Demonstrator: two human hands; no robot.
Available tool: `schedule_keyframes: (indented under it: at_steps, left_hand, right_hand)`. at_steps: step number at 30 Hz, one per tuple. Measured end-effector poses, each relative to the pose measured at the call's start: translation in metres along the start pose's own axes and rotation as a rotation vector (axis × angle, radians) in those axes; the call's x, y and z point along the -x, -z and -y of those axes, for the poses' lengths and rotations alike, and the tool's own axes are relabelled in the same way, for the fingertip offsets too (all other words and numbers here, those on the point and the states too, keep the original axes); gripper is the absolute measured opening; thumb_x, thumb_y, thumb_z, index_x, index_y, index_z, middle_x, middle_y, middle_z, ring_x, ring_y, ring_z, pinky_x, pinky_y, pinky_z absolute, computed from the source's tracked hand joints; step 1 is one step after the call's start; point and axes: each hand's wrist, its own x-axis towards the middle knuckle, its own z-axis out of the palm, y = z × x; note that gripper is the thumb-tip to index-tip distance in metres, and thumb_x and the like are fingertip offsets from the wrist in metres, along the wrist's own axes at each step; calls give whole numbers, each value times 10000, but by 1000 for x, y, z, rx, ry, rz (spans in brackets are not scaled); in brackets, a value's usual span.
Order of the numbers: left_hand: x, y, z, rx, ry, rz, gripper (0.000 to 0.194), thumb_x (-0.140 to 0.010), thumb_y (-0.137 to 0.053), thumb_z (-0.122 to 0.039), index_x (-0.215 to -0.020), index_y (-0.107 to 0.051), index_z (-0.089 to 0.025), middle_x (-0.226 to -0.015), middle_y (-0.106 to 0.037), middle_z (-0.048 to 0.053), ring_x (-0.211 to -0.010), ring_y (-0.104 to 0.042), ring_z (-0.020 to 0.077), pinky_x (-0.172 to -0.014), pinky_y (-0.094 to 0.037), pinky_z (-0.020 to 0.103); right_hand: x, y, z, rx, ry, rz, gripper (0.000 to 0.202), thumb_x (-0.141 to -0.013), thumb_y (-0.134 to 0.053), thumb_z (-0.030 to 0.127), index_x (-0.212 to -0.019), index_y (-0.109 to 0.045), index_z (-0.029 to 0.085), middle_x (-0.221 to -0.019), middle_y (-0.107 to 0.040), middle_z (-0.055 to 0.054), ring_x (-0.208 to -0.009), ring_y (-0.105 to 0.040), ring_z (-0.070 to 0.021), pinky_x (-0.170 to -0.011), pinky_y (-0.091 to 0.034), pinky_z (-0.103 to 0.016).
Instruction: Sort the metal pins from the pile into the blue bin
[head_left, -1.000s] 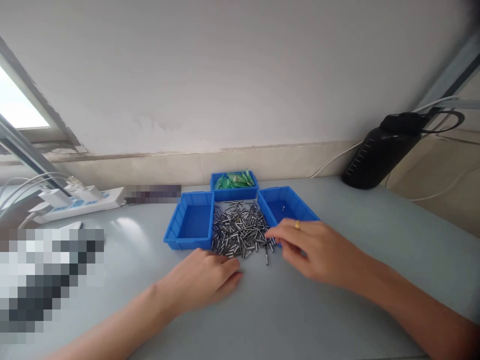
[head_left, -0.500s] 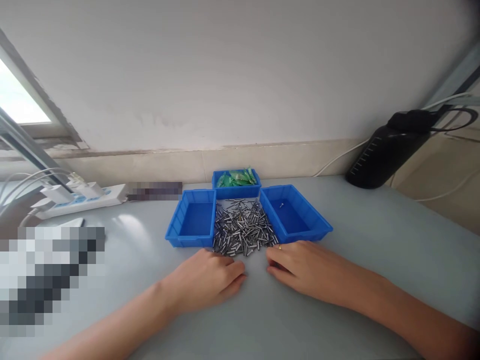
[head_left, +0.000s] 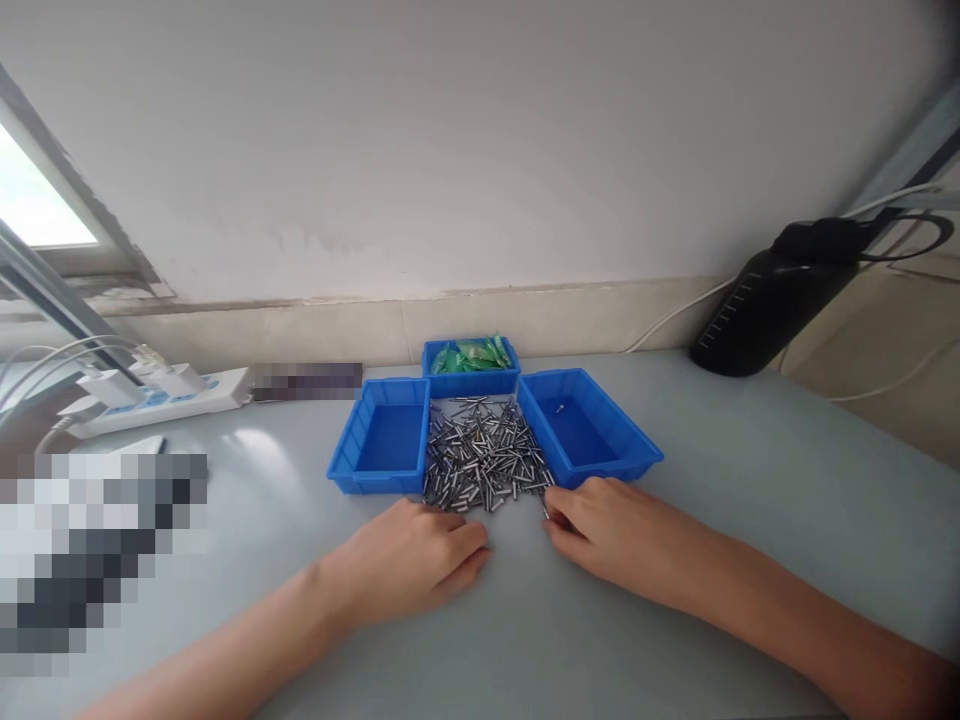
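A heap of small metal pins that look like blind rivets (head_left: pixel 487 455) lies between two blue bins. My left hand (head_left: pixel 424 550) rests on the table at the heap's front left, fingers curled and closed; whatever they hold, if anything, is hidden. At the front right corner, my right hand (head_left: pixel 600 520) is closed, with a rivet (head_left: pixel 546 507) showing at its fingertips. Just beyond that hand stands the right blue bin (head_left: pixel 622 472), with one small metal piece (head_left: pixel 559 408) inside. The left blue bin (head_left: pixel 375 484) shows only its bare floor.
Behind the heap, a smaller blue bin (head_left: pixel 471 383) holds green plastic packets (head_left: pixel 472 355) against the wall. A white power strip (head_left: pixel 165 400) with plugs and cables lies at the left. A black bottle (head_left: pixel 776 300) stands at the back right.
My right hand has shifted slightly right, away from the heap's edge, and a rivet now shows at its fingertips. My left hand has stayed in place.
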Motion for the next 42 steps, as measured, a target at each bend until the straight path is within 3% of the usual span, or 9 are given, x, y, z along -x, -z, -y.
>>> schedule_keyframes:
  at_steps: [13, 20, 23, 27, 29, 37, 42]
  left_hand:
    - [1, 0, -6, -63, 86, 58, 213, -947, -445, -238, -768, -552, -189, -585, -633, -6, -502, -627, 184, -453, -368, 266]
    - [1, 2, -9, -83, 69, 60, 173, -938, -458, -221, -788, -539, -187, -664, -656, -3, -547, -637, 186, -469, -381, 264]
    - [1, 4, -10, -62, 44, 91, 178, -917, -479, -216, -753, -544, -187, -660, -656, -5, -545, -637, 178, -466, -374, 260]
    - [3, 6, -9, -109, 132, 140, 204, -862, -487, -178, -667, -549, -179, -577, -641, 10, -488, -624, 192, -434, -341, 267]
    - [4, 7, -7, -137, 155, 144, 205, -858, -476, -167, -671, -560, -175, -576, -641, 19, -498, -629, 201, -442, -352, 272]
    - [0, 4, -7, -105, 110, 48, 191, -923, -453, -180, -761, -555, -173, -675, -641, 11, -604, -622, 187, -539, -419, 278]
    - [1, 0, -8, -110, 73, -29, 190, -924, -470, -186, -744, -531, -183, -676, -609, 3, -618, -587, 189, -544, -403, 292]
  right_hand:
    - [-2, 3, 3, -36, -52, 39, 153, -838, -439, 156, -727, -536, 196, -672, -642, -35, -613, -611, -186, -494, -274, -261]
    - [-2, 6, 1, -122, -19, -13, 101, -785, -468, 182, -707, -528, 204, -651, -636, -11, -600, -583, -166, -501, -288, -255]
    - [4, 11, 2, -170, 66, 26, 85, -751, -479, 176, -695, -533, 209, -643, -631, 9, -576, -554, -143, -484, -281, -244]
    - [12, 8, 5, -220, 205, 182, 38, -683, -535, 200, -665, -565, 214, -638, -630, 23, -562, -530, -128, -461, -263, -230]
    - [11, 4, 7, -213, 248, 194, 47, -679, -541, 212, -679, -587, 218, -634, -629, 21, -566, -530, -132, -468, -259, -234]
    - [-3, -4, 5, -88, 160, -20, 113, -785, -481, 183, -751, -584, 215, -675, -677, 8, -604, -601, -163, -511, -261, -258]
    - [-6, -7, 5, -30, 95, -71, 149, -841, -452, 194, -758, -575, 209, -669, -681, -3, -611, -626, -184, -520, -268, -267]
